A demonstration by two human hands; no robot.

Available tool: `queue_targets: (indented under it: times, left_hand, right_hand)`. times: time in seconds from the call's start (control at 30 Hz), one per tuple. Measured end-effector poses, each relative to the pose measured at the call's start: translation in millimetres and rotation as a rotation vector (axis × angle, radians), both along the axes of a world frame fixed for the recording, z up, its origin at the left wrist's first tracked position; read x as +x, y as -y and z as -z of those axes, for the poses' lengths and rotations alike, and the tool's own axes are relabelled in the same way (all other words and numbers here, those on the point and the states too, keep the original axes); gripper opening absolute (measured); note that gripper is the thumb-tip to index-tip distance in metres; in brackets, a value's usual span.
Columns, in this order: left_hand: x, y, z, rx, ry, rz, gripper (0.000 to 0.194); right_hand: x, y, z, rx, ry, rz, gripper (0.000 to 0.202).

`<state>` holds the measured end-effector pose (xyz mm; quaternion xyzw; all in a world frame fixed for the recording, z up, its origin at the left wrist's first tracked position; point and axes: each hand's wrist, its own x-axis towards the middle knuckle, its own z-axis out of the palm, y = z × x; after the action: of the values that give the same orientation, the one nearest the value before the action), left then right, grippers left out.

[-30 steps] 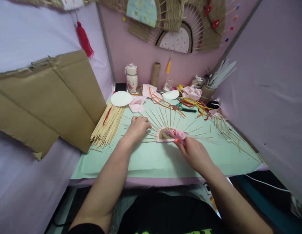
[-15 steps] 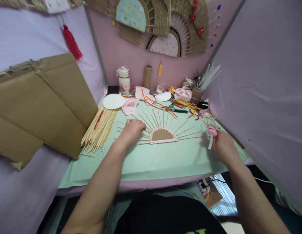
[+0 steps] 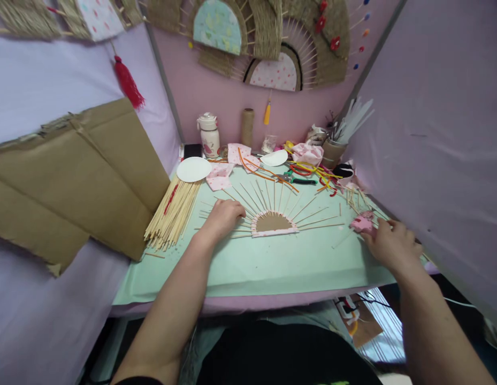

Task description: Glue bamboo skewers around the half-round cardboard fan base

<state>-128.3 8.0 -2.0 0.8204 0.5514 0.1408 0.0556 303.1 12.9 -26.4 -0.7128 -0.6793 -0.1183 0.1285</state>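
Observation:
A half-round cardboard piece [image 3: 274,221] with a pink-and-white patterned border lies on the green table, and thin bamboo sticks [image 3: 321,220] fan out from it. My left hand [image 3: 225,218] rests over the sticks on its left side, fingers bent and pressed together on a stick; the fingertips are partly hidden. On the right lies a pink tool that looks like a glue gun [image 3: 361,222]. Beside it, my right hand [image 3: 395,246] is spread with fingers apart, its thumb close to the tool. Whether they touch I cannot tell.
A bundle of bamboo sticks [image 3: 174,214] lies left, with a white disc [image 3: 194,169] on its far end. Leaning cardboard [image 3: 79,176] stands beyond it. Along the back are a bottle [image 3: 209,136], a twine roll [image 3: 247,127], green-handled pliers [image 3: 304,182] and a pot [image 3: 333,154].
My right hand has moved right and opened, letting go of the pink tool, which now lies on the table. My left hand stays at the sticks. The view has shifted slightly.

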Motion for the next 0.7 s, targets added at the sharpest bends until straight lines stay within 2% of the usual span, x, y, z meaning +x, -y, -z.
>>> queue_targets:
  times: [0.1,0.27,0.47,0.7]
  left_hand:
    - [-1,-1,2.2,0.006,-0.007,0.012,0.024]
    - [-1,-3,4.3,0.005,-0.015,0.037,0.026]
    - [0,-5,7.5,0.001,-0.027,0.052,0.027]
    - [0,-6,8.3,-0.001,-0.043,0.064,0.029]
  right_hand:
    - [-17,7,-16.4,-0.045,0.003,0.107,0.059]
    - [-39,13,-33.9,-0.017,-0.028,0.06,0.057]
    - [-50,10,-29.4,0.027,-0.042,-0.062,0.056]
    - [-63,9,-25.3,0.02,-0.042,-0.131,0.053]
